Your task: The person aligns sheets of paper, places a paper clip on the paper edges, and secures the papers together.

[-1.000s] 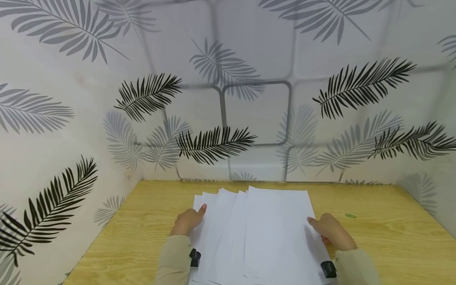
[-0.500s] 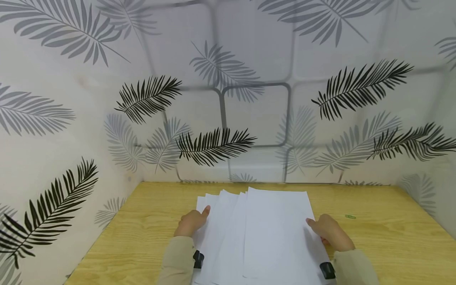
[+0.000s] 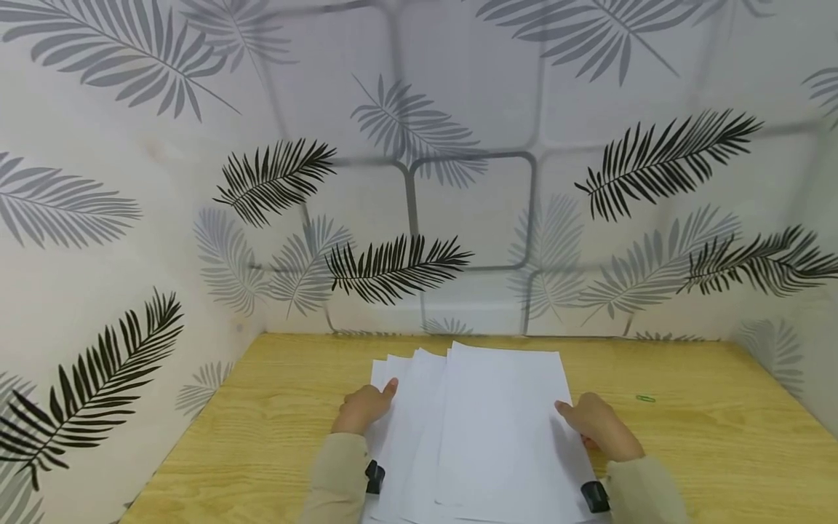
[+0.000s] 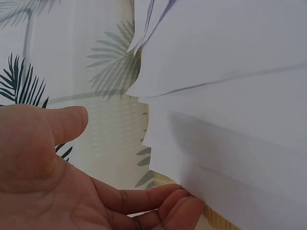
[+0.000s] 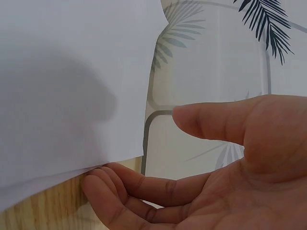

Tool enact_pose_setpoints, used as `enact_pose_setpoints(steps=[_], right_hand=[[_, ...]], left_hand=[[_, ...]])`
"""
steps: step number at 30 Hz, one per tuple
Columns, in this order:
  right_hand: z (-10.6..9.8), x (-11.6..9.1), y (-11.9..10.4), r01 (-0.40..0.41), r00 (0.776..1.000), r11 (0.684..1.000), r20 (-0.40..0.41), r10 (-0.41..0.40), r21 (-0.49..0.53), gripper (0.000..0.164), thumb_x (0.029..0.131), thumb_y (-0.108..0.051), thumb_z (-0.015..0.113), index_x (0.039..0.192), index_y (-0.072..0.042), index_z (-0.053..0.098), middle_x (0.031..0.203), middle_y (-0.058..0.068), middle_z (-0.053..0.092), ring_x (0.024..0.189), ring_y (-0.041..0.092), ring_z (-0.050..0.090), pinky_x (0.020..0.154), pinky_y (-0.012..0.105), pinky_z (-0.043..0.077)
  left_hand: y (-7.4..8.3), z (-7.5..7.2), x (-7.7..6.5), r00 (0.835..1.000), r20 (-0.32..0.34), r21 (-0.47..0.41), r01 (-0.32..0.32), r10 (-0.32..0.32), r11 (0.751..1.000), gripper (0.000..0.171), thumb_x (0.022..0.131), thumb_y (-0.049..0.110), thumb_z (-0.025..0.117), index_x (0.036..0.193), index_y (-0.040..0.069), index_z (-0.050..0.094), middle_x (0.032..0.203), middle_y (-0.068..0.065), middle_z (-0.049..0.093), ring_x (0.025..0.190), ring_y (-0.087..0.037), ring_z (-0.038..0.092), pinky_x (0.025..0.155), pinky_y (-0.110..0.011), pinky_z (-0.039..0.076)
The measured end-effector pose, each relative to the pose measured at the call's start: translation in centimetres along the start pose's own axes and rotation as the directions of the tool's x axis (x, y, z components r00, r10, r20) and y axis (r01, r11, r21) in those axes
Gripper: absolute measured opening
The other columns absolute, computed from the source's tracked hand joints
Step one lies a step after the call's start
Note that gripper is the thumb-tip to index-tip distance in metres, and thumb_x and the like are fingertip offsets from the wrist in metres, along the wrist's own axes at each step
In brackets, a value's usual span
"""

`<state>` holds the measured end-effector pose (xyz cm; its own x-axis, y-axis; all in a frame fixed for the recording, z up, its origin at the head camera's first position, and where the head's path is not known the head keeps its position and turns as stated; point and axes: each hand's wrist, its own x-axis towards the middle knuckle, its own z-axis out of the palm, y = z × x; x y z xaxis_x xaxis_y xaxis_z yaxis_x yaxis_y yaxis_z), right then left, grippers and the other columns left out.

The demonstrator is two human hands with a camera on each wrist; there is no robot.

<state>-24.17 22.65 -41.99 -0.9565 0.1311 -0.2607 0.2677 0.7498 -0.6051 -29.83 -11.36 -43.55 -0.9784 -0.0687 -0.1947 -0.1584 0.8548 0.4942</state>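
Note:
Several sheets of white paper lie in a loose stack, fanned out toward the left. My left hand is at the stack's left edge. In the left wrist view its bent fingertips meet the stepped sheet edges, and the thumb stands apart from the paper. At the opposite edge is my right hand. The right wrist view has its fingertips against the paper's side near the tabletop, with the thumb raised away from the top sheet.
A green paper clip lies on the wood-grain table, right of the stack. Behind the table rises a wall with a leaf pattern, which continues along the left side.
My left hand has moved right, and the left sheets have slid with it, so the fan is narrower. My right hand and the right edge of the top sheet have shifted slightly left.

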Motion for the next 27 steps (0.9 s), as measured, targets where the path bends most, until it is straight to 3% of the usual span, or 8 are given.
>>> enact_pose_setpoints(steps=[2,6,14,19,27], right_hand=[[0.1,0.1,0.0,-0.006,1.0,1.0,0.005,0.006,0.001,0.044,0.099,-0.023,0.048,0.098,0.02,0.044,0.07,0.012,0.042,0.054,0.016,0.043,0.049,0.022,0.04],[0.2,0.1,-0.2,-0.02,1.0,1.0,0.015,0.02,-0.002,0.047,0.099,-0.024,0.048,0.103,0.023,0.044,0.069,0.013,0.045,0.052,0.015,0.042,0.048,0.022,0.038],[0.4,-0.1,-0.5,0.022,1.0,1.0,0.004,-0.022,-0.014,0.044,0.1,-0.024,0.048,0.093,0.02,0.047,0.063,0.01,0.045,0.049,0.015,0.043,0.047,0.022,0.038],[0.6,0.0,-0.5,0.058,0.998,0.998,-0.009,-0.058,-0.013,0.044,0.099,-0.023,0.048,0.092,0.021,0.048,0.063,0.011,0.046,0.049,0.015,0.044,0.047,0.022,0.039],[0.8,0.1,-0.7,0.025,1.0,1.0,-0.006,-0.025,-0.006,0.042,0.099,-0.022,0.049,0.094,0.019,0.048,0.066,0.011,0.046,0.051,0.015,0.044,0.048,0.021,0.039]], left_hand=[[1.0,-0.8,-1.3,1.0,0.012,-0.015,0.012,-0.012,1.0,0.071,0.102,0.05,0.035,0.117,-0.015,0.059,0.116,-0.033,0.057,0.108,-0.05,0.05,0.094,-0.06,0.037],[1.7,-1.2,-1.9,1.0,0.017,-0.026,0.019,-0.018,0.999,0.066,0.102,0.044,0.038,0.116,-0.016,0.059,0.116,-0.036,0.055,0.109,-0.054,0.047,0.094,-0.061,0.036],[2.3,-0.9,-2.2,1.0,0.017,-0.014,0.006,-0.006,1.0,0.065,0.102,0.043,0.038,0.115,-0.018,0.059,0.118,-0.036,0.055,0.112,-0.057,0.045,0.096,-0.062,0.034],[2.8,-0.6,-2.1,1.0,0.018,-0.018,0.004,-0.003,1.0,0.065,0.102,0.043,0.04,0.114,-0.017,0.06,0.116,-0.034,0.057,0.109,-0.053,0.047,0.094,-0.061,0.036],[3.1,0.1,-1.9,1.0,0.009,-0.016,-0.021,0.021,1.0,0.064,0.101,0.044,0.04,0.114,-0.015,0.061,0.115,-0.033,0.057,0.106,-0.05,0.048,0.092,-0.06,0.037]])
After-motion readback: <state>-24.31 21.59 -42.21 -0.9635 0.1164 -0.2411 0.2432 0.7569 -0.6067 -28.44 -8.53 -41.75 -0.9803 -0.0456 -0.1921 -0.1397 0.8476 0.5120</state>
